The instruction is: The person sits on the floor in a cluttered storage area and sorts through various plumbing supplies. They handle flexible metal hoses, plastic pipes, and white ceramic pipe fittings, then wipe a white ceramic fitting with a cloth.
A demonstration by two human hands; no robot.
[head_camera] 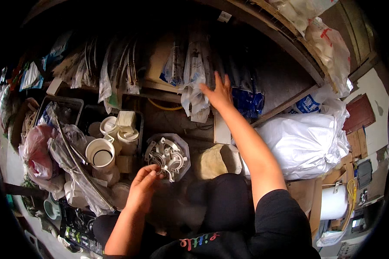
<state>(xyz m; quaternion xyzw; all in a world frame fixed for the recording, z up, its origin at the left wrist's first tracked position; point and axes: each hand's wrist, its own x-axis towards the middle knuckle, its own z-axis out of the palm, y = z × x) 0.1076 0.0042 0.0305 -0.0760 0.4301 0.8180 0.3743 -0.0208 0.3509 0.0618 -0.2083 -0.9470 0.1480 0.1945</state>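
My right hand (219, 94) reaches forward with its fingers apart, at the edge of a bundle of clear plastic sleeves (194, 77) on the shelf. Its fingertips are over dark, shaded packs, and whether they touch is unclear. My left hand (143, 185) is at the near rim of a pale tub (184, 152), thumb and fingertips brought together. White plastic pipe clips (171, 158) fill that tub. Whether a small piece sits between my left fingertips is too small to tell. Blue plastic packaging (248, 100) lies just right of my right hand.
White plastic pipe fittings (100, 153) and a metal flexible hose (81, 168) crowd the left side. Bagged hoses (129, 68) hang over the shelf edge. At right, a large white sack (304, 145) lies below a slanted wooden beam (288, 103). A tan rounded object (214, 162) sits near my knee.
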